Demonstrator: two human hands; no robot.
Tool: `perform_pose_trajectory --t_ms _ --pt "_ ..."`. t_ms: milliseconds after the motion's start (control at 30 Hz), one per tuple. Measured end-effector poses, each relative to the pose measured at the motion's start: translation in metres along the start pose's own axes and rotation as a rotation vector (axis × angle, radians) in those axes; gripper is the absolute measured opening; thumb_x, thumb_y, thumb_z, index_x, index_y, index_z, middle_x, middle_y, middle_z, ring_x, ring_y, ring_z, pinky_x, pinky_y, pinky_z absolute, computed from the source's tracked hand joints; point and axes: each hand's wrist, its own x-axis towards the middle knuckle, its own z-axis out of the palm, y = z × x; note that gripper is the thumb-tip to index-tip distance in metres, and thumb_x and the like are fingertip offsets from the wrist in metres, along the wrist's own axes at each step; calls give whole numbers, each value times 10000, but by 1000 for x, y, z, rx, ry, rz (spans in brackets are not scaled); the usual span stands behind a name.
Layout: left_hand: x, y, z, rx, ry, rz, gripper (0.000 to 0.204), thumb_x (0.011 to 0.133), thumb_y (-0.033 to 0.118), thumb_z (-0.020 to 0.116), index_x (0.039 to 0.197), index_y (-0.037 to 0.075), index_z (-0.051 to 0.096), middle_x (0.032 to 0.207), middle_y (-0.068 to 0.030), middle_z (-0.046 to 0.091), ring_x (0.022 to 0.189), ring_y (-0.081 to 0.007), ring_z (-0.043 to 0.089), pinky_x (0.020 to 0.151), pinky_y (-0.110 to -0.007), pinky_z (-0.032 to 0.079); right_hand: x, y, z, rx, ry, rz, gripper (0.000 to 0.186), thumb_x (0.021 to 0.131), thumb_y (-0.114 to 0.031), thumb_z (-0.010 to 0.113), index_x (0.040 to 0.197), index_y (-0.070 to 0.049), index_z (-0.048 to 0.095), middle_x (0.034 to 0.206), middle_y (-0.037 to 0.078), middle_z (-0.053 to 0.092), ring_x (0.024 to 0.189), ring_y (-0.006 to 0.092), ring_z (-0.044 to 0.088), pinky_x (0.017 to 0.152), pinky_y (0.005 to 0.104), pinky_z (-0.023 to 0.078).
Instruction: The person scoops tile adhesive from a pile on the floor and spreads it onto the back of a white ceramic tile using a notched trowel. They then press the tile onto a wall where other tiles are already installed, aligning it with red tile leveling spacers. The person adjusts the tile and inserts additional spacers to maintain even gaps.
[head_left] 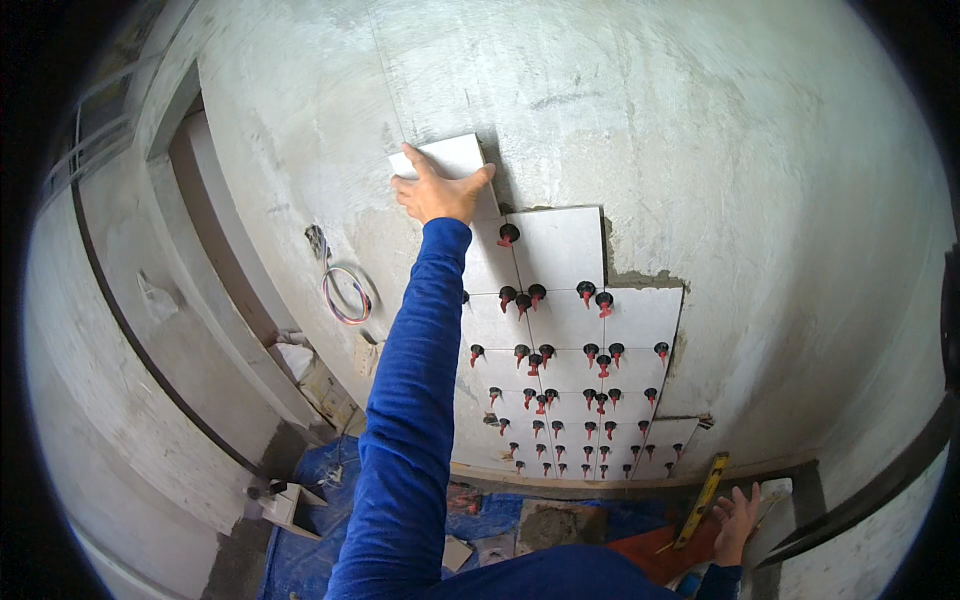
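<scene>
My left hand (pixel 440 190), in a blue sleeve, grips a white square tile (pixel 445 152) against the wall at the top left of a tiled patch (pixel 553 245). The tiles below it carry several black-and-red levelling clips (pixel 508 235) along their joints, with mortar showing at the edges. My right hand (pixel 736 520) is low at the right, fingers spread, beside a yellow spirit level (pixel 700 500) standing near the wall's foot and a pale board (pixel 775 510). My forearm hides part of the tiles' left side.
Coiled coloured wires (pixel 345 295) hang from a wall box at the left, beside a doorway (pixel 190 220). A blue sheet (pixel 335 490) covers the floor, with a mortar-smeared board (pixel 560 525) and loose items. A dark strip (pixel 870 485) crosses the lower right.
</scene>
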Motion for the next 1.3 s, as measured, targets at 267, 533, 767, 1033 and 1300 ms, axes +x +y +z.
perform_pose_trajectory --t_ms 267,533,767,1033,1300 --pt "1 5 3 33 -27 -36 1470 553 623 944 1679 132 136 1549 -459 223 1446 -594 298 1148 -656 339 -1 2 6 -36 -8 2 812 1010 -306 690 1662 -143 235 1281 96 544 974 208 606 837 378 537" --pt "2 9 4 45 -41 -44 1469 555 616 950 1678 130 136 1557 -453 221 1462 -584 282 1165 -654 325 -3 5 7 -48 30 -24 817 1002 -300 698 1656 -129 240 1199 82 576 913 199 624 790 355 536" --pt "1 13 1 35 -79 -69 1467 556 623 948 1672 113 144 1555 -437 230 1469 -572 273 1177 -646 312 1 8 8 -43 31 -1 802 1005 -272 691 1655 -132 243 1193 84 583 898 193 630 774 358 534" --pt "0 16 6 81 -46 -72 1482 550 670 944 1671 89 170 1559 -428 252 1461 -564 302 1147 -662 342 2 12 11 -29 33 4 772 1012 -262 675 1648 -128 259 1204 78 586 892 194 626 777 363 532" --pt "-3 13 8 59 -68 -52 1474 565 651 957 1667 92 154 1565 -443 223 1478 -578 265 1182 -639 302 5 17 14 -48 -14 2 778 1007 -255 685 1644 -110 262 1185 83 596 911 186 625 782 367 530"
